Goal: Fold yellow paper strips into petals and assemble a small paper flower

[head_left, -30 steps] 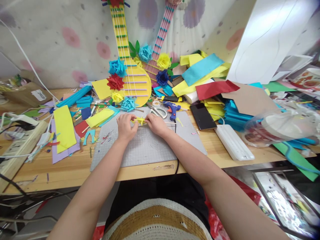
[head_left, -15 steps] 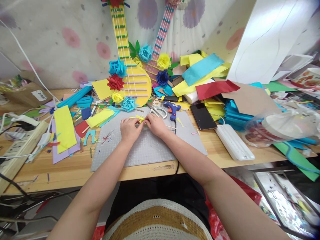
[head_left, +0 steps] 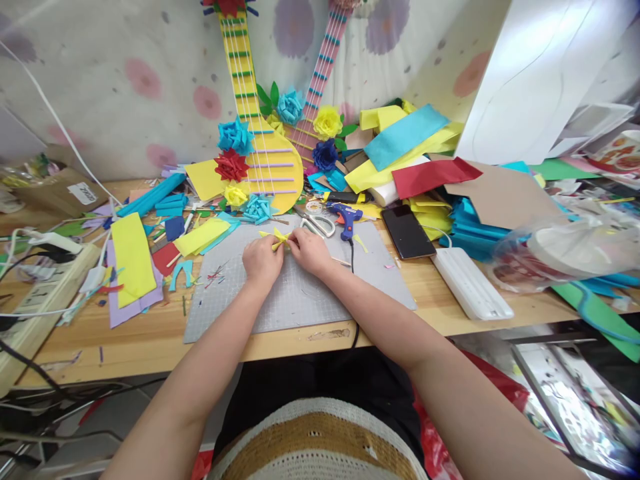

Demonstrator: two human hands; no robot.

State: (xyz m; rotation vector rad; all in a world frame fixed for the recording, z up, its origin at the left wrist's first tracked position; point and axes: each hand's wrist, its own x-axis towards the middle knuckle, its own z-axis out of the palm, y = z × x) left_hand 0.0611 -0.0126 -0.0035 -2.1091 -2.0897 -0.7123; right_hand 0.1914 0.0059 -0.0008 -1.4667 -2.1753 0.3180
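Note:
Between my two hands, over the grey cutting mat (head_left: 305, 303), is a small yellow paper flower (head_left: 278, 236) with pointed petals. My left hand (head_left: 263, 259) is closed around its left and lower side. My right hand (head_left: 309, 249) pinches it from the right, fingertips meeting those of the left. A thin pale stick (head_left: 341, 261) shows beside my right hand; whether that hand holds it, I cannot tell. Just beyond my fingers lie white-handled scissors (head_left: 326, 228) and a blue glue gun (head_left: 349, 220). Part of the flower is hidden by my fingers.
A yellow paper guitar (head_left: 280, 163) with paper flowers leans at the back, a pink one (head_left: 320, 73) behind it. A phone (head_left: 407, 231) and white power bank (head_left: 471, 283) lie right. Yellow paper (head_left: 134, 260) and a power strip (head_left: 47, 287) are left. The glue gun's cord crosses the mat.
The yellow flower has turned in my fingers, so more of its pointed petals show. My left hand has rolled slightly and closed more around it. The view has shifted a little.

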